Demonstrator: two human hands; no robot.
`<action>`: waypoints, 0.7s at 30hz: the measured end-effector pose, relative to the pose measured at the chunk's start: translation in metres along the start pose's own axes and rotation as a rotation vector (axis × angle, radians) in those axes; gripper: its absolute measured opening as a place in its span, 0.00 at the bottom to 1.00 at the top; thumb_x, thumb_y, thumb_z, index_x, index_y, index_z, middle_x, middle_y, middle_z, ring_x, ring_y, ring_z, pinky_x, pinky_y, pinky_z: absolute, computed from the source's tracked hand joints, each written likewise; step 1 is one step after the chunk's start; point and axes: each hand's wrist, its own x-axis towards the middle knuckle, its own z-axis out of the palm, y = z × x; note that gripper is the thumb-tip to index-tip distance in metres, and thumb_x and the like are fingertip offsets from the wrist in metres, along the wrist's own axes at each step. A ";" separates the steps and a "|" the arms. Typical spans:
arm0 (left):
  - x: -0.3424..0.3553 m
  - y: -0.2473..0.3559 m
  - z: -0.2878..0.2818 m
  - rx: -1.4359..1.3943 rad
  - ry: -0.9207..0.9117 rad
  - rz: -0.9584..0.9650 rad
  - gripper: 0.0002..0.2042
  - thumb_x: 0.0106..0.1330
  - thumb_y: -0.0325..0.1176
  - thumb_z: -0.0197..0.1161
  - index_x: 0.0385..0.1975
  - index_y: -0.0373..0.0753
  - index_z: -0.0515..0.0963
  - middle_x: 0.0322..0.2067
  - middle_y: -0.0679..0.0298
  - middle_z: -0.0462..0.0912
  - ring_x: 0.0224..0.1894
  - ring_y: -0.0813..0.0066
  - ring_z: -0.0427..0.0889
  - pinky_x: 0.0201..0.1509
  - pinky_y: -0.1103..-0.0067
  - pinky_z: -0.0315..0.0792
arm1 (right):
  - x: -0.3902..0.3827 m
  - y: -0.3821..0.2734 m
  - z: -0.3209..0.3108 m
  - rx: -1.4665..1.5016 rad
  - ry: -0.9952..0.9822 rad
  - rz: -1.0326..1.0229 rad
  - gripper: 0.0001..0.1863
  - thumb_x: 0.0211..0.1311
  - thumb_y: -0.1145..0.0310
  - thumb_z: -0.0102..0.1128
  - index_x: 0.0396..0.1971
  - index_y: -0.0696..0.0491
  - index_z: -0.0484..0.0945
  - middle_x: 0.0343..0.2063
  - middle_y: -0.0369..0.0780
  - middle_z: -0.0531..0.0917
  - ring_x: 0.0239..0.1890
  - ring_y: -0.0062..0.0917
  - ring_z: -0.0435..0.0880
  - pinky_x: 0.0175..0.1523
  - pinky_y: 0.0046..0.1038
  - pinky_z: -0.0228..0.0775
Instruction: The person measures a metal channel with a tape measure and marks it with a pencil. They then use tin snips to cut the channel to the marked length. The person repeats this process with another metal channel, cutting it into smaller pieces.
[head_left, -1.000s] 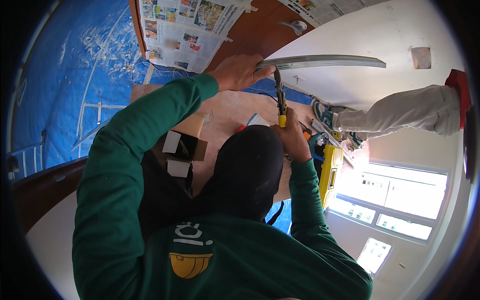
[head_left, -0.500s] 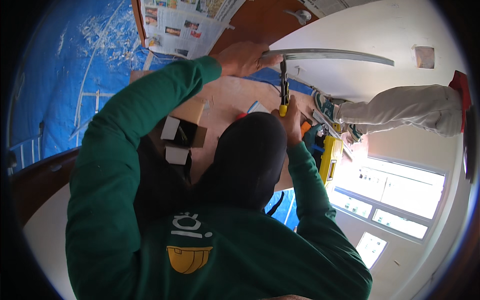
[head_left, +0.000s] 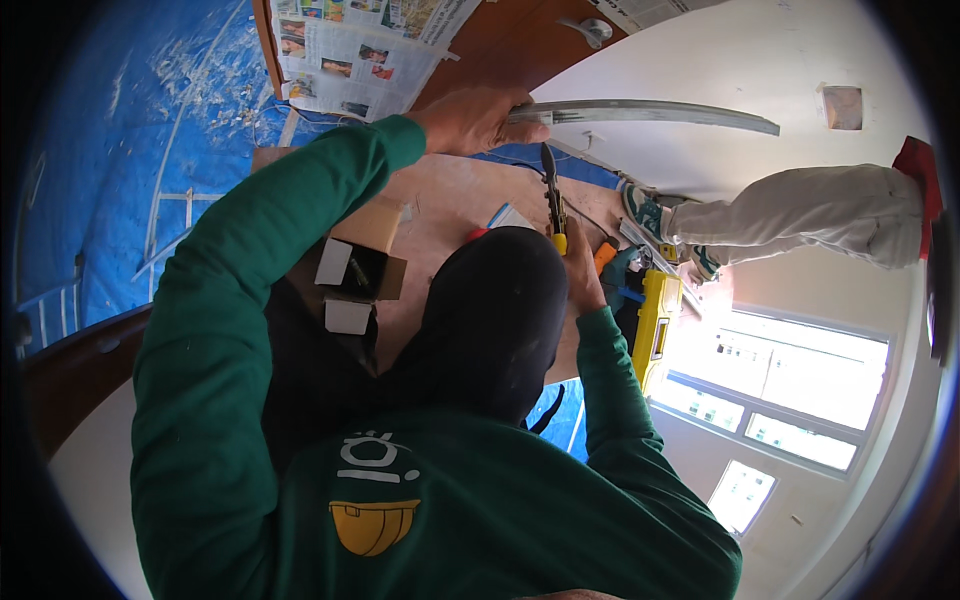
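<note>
My left hand [head_left: 485,122], raised near the top centre, grips one end of a long grey metal strip [head_left: 660,113], which extends to the right. My right hand [head_left: 581,272], partly hidden beside my dark-clad knee [head_left: 500,290], is closed on a cutting tool [head_left: 554,195] with yellow grip and dark jaws. The jaws point up just beneath the strip, a small distance from it. An open cardboard box [head_left: 375,220] with white flaps lies to the left of the knee on a pale board [head_left: 430,195].
A yellow toolbox [head_left: 656,325] and assorted tools lie at my right, near another person's legs [head_left: 780,215] in light trousers and green sneakers. Blue sheeting [head_left: 120,180] covers the area at left. A newspaper-covered wooden door [head_left: 490,60] stands ahead, beside a white wall.
The tool and my right hand moved up, then came back down, so the jaws that met the strip are now just below it. The strip and my left hand shifted slightly left since half a second ago.
</note>
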 end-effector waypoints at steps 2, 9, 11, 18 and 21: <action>-0.002 0.002 0.002 -0.035 -0.014 0.009 0.43 0.74 0.78 0.53 0.59 0.37 0.80 0.44 0.49 0.86 0.48 0.50 0.87 0.53 0.60 0.79 | 0.003 0.003 -0.003 0.032 0.071 -0.054 0.34 0.59 0.63 0.72 0.62 0.63 0.70 0.53 0.58 0.79 0.59 0.59 0.78 0.63 0.52 0.70; -0.008 0.008 0.003 -0.096 -0.010 -0.003 0.43 0.74 0.78 0.54 0.59 0.37 0.81 0.45 0.50 0.87 0.49 0.49 0.88 0.55 0.59 0.79 | 0.026 -0.005 -0.010 -0.015 0.089 -0.081 0.41 0.58 0.64 0.72 0.70 0.62 0.67 0.58 0.60 0.76 0.63 0.60 0.76 0.67 0.52 0.68; -0.008 0.009 0.003 -0.111 -0.020 -0.016 0.42 0.73 0.77 0.58 0.63 0.39 0.78 0.43 0.52 0.86 0.47 0.54 0.87 0.53 0.62 0.79 | 0.031 -0.006 -0.007 -0.038 0.098 -0.124 0.41 0.58 0.64 0.72 0.70 0.62 0.66 0.58 0.59 0.75 0.62 0.60 0.76 0.67 0.51 0.69; -0.010 0.016 -0.003 -0.143 -0.056 -0.056 0.41 0.72 0.76 0.60 0.65 0.41 0.78 0.42 0.54 0.85 0.45 0.59 0.87 0.49 0.63 0.80 | 0.038 -0.001 0.006 -0.071 0.118 -0.240 0.42 0.58 0.64 0.72 0.71 0.61 0.65 0.58 0.58 0.74 0.61 0.59 0.75 0.67 0.51 0.69; -0.010 0.018 -0.007 -0.181 -0.124 -0.095 0.42 0.72 0.75 0.61 0.67 0.41 0.77 0.43 0.52 0.85 0.46 0.57 0.87 0.51 0.64 0.79 | 0.041 0.001 0.008 -0.035 0.151 -0.201 0.42 0.59 0.65 0.72 0.71 0.62 0.64 0.59 0.58 0.73 0.62 0.59 0.75 0.67 0.51 0.69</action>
